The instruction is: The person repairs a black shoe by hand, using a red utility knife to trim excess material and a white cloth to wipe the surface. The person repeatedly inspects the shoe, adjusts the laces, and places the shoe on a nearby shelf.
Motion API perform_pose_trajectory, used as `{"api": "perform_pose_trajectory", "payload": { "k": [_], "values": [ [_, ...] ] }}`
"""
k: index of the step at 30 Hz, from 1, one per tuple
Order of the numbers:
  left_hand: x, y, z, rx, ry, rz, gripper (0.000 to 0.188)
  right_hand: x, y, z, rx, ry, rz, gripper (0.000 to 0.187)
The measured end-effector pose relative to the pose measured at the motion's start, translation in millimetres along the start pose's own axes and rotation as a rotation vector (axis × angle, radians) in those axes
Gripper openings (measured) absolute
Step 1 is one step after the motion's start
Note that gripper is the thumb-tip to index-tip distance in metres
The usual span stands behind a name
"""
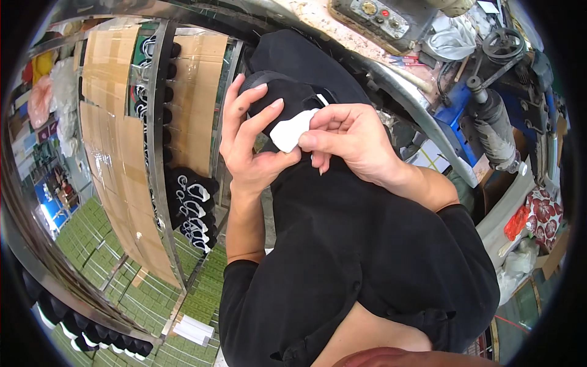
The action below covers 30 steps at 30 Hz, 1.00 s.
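In front of my chest I hold a black shoe upper (pixel 282 96), with a small white piece (pixel 290 131) at its near end. My left hand (pixel 249 137) wraps round the upper from the left, its fingers curved and its thumb against the lower edge of the white piece. From the right, my right hand (pixel 361 139) pinches the white piece between thumb and forefinger, the other fingers curled under. A thin white strip shows on the black material just above the right fingertips. I cannot tell whether the white piece is attached to the upper.
At left stands a metal rack (pixel 160 122) lined with cardboard (pixel 116 153); several black shoe uppers with white edging (pixel 197 211) sit on it. A cluttered workbench (pixel 306 21) with a control box (pixel 376 18) runs along the far right, beside a machine with a handwheel (pixel 503 44).
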<state>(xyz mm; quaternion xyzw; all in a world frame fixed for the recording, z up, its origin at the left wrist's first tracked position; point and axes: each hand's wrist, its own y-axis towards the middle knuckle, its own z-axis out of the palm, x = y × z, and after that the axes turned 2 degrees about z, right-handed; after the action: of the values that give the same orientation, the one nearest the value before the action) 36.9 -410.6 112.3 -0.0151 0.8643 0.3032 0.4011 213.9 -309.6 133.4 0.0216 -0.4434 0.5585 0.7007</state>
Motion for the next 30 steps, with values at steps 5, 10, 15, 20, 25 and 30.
{"api": "perform_pose_trajectory", "payload": {
  "k": [5,10,15,20,25,30],
  "values": [
    [6.1,-10.4,-2.2,-0.027,0.001,0.01,0.061,-5.6,4.1,5.4,0.013,0.139,0.007,0.024],
    [6.7,-13.5,-3.4,-0.055,-0.002,-0.039,0.062,-13.7,7.9,10.9,0.008,0.19,-0.023,0.029],
    [6.3,-15.2,-5.8,-0.035,0.035,-0.024,0.06,-12.6,12.4,9.8,-0.021,-0.082,-0.035,0.038],
    [-4.7,-18.3,-24.8,-0.01,0.066,-0.261,0.054,-13.4,9.7,5.2,-0.008,-0.178,-0.074,0.033],
    [53.5,-65.2,-68.8,-0.326,-0.675,-1.22,0.048,-18.5,1.4,-34.9,-0.159,-0.304,-0.372,0.022],
    [38.1,-6.6,-45.4,-0.247,-1.229,-1.226,0.059,-30.4,-6.0,-94.9,-0.383,-0.251,-0.421,0.022]
  ]
}}
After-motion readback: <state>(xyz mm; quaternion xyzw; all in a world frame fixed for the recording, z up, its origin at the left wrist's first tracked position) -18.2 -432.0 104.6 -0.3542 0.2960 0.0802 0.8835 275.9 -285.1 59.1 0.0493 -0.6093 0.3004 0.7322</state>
